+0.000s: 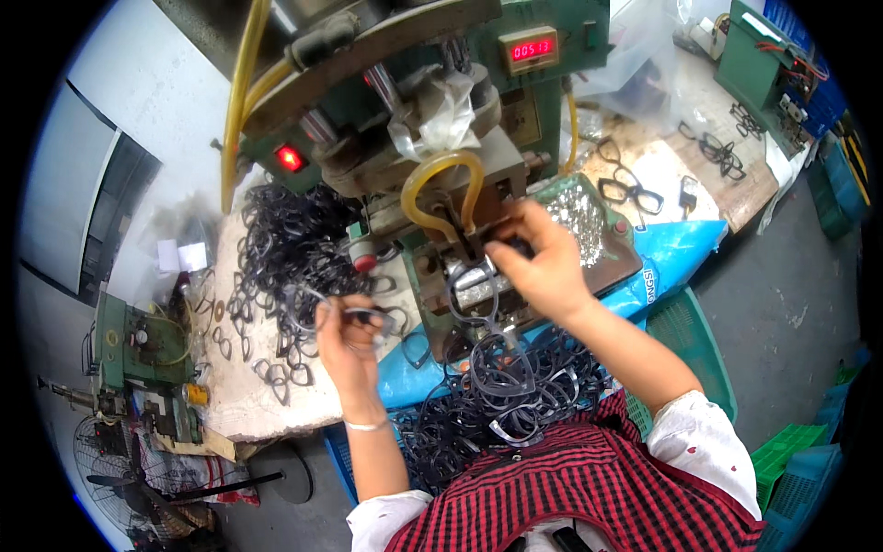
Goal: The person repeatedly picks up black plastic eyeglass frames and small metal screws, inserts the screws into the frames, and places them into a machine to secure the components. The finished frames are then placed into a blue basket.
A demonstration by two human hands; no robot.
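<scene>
Green press (541,97) on table (241,405), heap of glasses frames (294,244) to its left, probably for easy reach. Right hand (549,265): fingers nearly closed beside one frame (475,321) under the press, maybe steadying it; grip unclear. Left hand (348,350): fingers pinch second frame (368,316).

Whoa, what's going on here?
Someone in a red-and-black checked apron is working at a green metal machine. Their left grip holds a dark, plastic-looking eyeglass frame. Their right grip is at the machine's front, beside a dark, rounded frame; I can't tell if it's holding that. Black frames lie heaped left of the machine and by the apron.
</scene>
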